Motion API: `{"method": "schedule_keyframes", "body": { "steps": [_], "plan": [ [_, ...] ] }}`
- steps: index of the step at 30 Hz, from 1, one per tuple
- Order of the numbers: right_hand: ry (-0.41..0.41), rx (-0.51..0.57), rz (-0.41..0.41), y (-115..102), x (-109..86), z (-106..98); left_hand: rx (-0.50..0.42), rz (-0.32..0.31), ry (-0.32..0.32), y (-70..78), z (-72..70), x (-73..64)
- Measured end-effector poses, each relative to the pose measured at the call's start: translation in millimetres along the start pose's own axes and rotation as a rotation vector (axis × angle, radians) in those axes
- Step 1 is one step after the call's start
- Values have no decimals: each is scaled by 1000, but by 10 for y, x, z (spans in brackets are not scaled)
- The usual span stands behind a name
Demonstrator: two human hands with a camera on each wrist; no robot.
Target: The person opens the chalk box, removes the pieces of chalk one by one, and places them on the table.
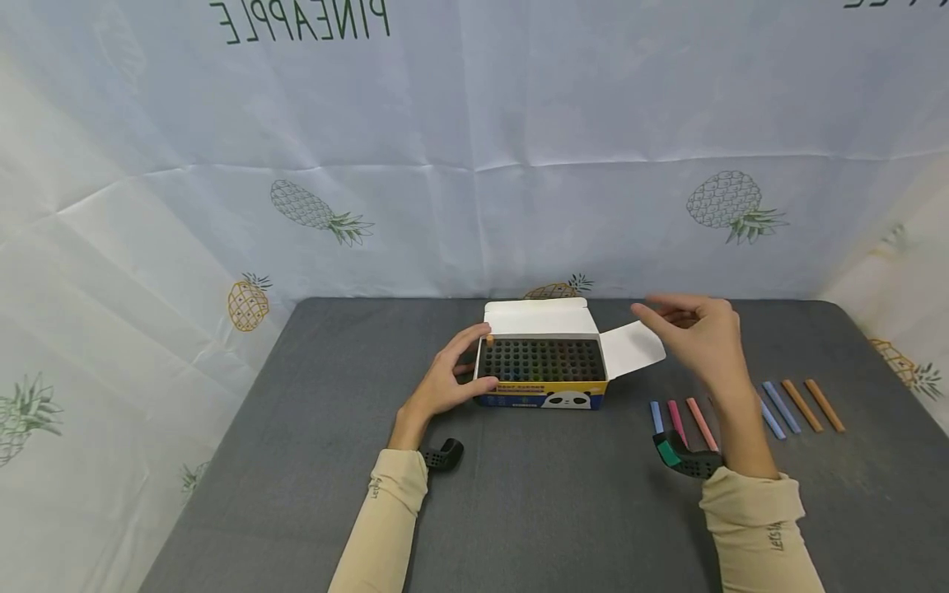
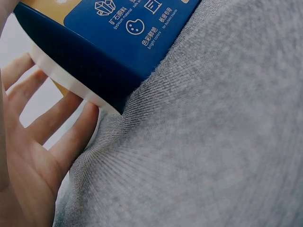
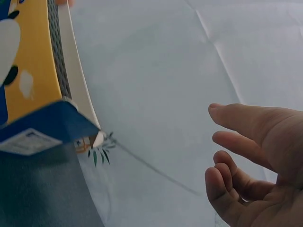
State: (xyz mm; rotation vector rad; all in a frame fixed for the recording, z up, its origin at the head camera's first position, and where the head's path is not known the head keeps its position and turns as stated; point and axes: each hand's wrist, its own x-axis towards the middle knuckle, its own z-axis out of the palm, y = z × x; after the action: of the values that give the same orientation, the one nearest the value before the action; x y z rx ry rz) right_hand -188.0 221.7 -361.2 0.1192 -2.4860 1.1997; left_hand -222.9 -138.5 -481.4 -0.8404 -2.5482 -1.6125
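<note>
A yellow and blue cardboard chalk box [image 1: 541, 394] with a panda on its front stands on the grey table, lid up and right flap folded out. Inside it is a black insert [image 1: 544, 360] full of round holes. An orange chalk end [image 1: 490, 339] pokes out at its back left corner. My left hand [image 1: 451, 371] grips the box's left end, thumb at the front corner and fingers toward the back. Above and beside the right flap [image 1: 632, 347] hovers my right hand [image 1: 700, 333], its fingers loosely bent around nothing; the right wrist view shows it apart from the box.
Right of the box, partly behind my right forearm, chalk sticks lie in a row: a blue one [image 1: 656, 417], a magenta one [image 1: 676, 422], a pink one [image 1: 701, 422], more blue ones [image 1: 782, 407] and orange ones [image 1: 825, 405]. A pineapple-print cloth [image 1: 474, 231] hangs behind the table.
</note>
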Motion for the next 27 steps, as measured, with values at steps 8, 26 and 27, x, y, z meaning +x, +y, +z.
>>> {"method": "schedule_keyframes", "body": {
  "steps": [8, 26, 27],
  "plan": [
    [-49, 14, -68, -173, -11, 250, -4, -18, -12, 182, -13, -4],
    [-173, 87, -186, -360, -25, 928, -28, -5, 1, 160, 10, -8],
    [-181, 95, -194, -372, -26, 967, -23, -2, 6, 117, 16, -5]
  ]
}}
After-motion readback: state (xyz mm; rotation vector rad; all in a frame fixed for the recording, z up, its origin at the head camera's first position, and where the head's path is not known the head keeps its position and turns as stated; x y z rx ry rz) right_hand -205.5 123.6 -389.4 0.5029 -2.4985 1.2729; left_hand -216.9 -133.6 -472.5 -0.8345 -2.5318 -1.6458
